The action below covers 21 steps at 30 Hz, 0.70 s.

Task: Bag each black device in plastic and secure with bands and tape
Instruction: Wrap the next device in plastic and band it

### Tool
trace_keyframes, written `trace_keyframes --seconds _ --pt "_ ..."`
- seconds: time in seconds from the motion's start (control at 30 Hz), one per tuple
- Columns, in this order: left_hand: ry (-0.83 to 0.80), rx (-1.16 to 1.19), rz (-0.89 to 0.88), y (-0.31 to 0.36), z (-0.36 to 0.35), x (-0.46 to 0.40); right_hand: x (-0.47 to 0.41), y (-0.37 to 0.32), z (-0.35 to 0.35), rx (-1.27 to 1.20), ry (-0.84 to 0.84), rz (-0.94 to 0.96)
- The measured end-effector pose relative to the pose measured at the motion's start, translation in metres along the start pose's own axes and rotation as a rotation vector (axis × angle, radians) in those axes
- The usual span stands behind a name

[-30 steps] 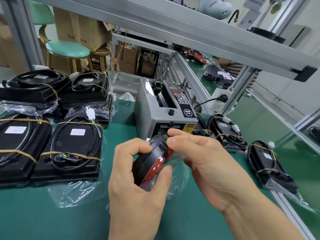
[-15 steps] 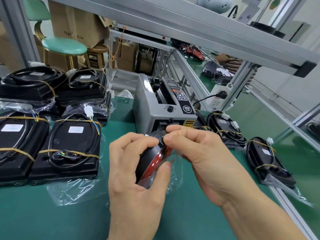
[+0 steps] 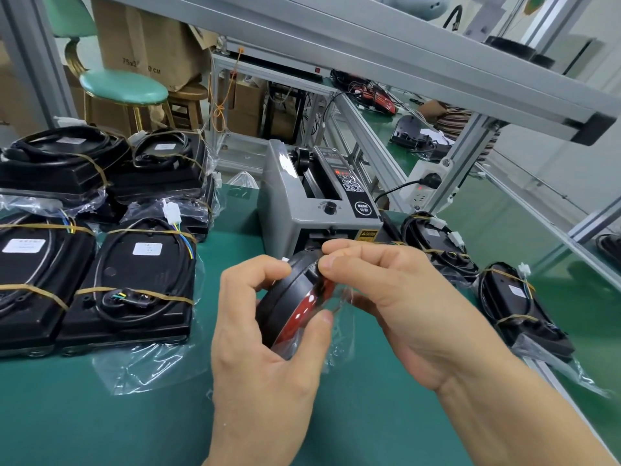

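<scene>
A black device with a red lens (image 3: 295,307) is held on edge above the green bench, partly inside a clear plastic bag (image 3: 339,331). My left hand (image 3: 265,358) grips it from below, thumb on the red face. My right hand (image 3: 396,304) pinches the device's top rim and the bag with thumb and forefinger, just in front of the grey tape dispenser (image 3: 319,203). Whether tape is between the fingers is hidden.
Several bagged, banded black devices (image 3: 134,280) are stacked at the left. Two more banded devices (image 3: 517,304) lie at the right by the bench rail (image 3: 554,375). A power strip (image 3: 423,186) hangs on the frame post. A green stool (image 3: 124,89) stands behind.
Both hands and the device stay almost in place; the right fingers shift slightly along the device's top rim. The camera view moves a little.
</scene>
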State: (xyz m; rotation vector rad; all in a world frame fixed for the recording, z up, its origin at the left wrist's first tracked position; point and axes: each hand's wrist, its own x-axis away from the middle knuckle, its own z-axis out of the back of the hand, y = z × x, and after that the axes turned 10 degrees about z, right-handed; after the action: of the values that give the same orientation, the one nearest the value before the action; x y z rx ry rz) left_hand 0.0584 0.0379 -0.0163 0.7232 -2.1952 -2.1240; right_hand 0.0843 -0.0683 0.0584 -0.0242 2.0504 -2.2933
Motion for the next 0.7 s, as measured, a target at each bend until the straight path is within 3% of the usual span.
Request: trace_keyframes --seconds 0.37,0.7 --pt "-0.028 -0.068 -0.155 0.0005 0.0001 -0.0017 0.0031 0.0017 -0.0032 0.059 0.011 0.084" --pt "0.013 -0.123 -0.161 -0.0019 -0.0007 -0.0009 0.003 0.0081 -0.0031 0.06 0.064 0.089"
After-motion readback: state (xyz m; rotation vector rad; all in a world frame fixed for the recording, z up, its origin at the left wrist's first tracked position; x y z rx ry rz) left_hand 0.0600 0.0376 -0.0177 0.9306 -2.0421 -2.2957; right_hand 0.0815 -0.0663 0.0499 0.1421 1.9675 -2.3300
